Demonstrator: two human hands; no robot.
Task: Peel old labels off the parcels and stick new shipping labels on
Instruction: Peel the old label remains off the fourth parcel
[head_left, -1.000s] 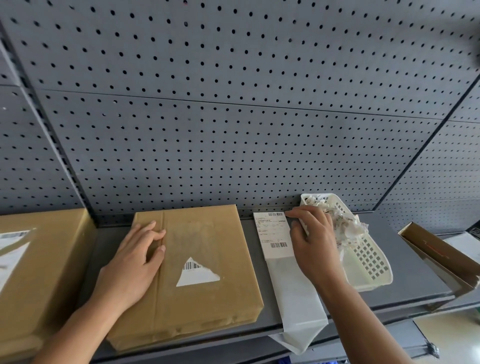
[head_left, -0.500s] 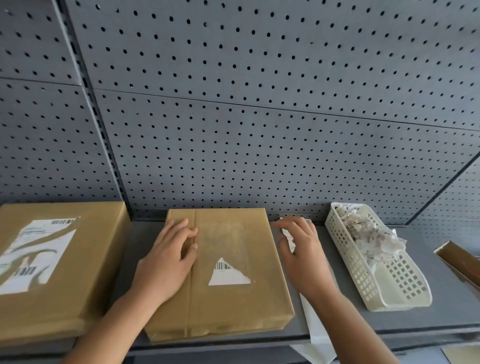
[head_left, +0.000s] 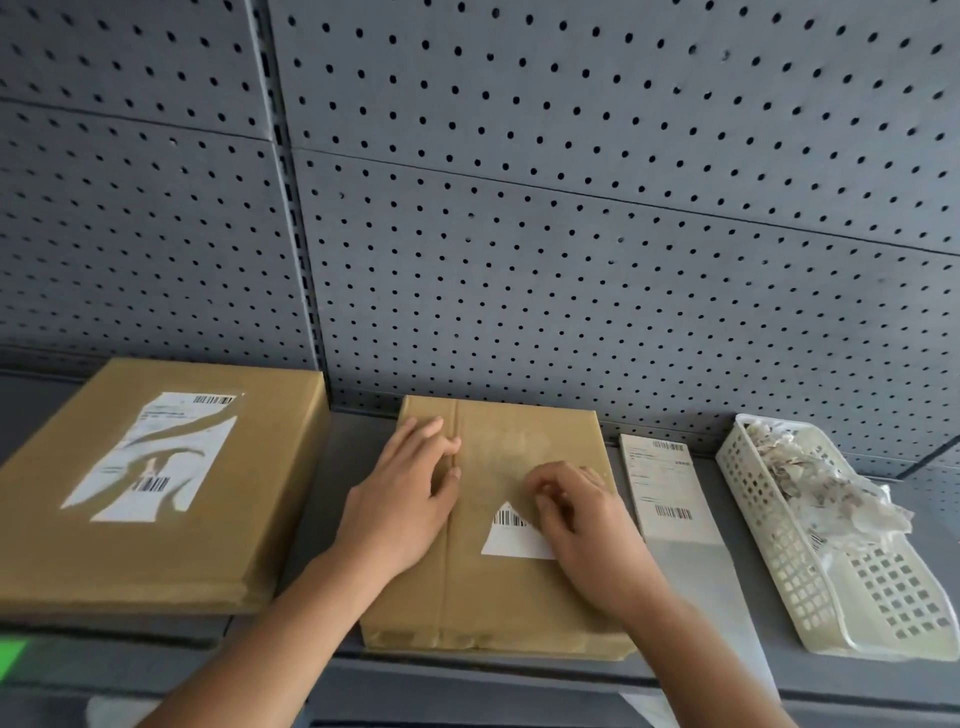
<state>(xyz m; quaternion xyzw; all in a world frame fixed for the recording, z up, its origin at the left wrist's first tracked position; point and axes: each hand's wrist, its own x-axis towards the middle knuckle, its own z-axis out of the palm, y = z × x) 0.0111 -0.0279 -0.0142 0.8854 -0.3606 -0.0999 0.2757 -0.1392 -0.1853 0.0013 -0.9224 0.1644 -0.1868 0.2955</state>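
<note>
we were mid-peel on the middle parcel (head_left: 498, 525) on the shelf (head_left: 675, 675): our left hand (head_left: 402, 506) lay spread flat, steadying it, while our right hand (head_left: 582, 519) curled its fingertips onto the torn label remnant (head_left: 506, 538); whether they pinched it, we could not tell. next we judged we'd need to lift an edge, then fetch the new label strip (head_left: 667, 493) just beside.

Soft, even, slightly dim light with faint shadows; mild motion blur throughout, and wide-angle bending at the edges.

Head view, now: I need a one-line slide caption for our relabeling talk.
Left hand steadies the middle parcel while the right hand picks at its torn label remnant.
</note>
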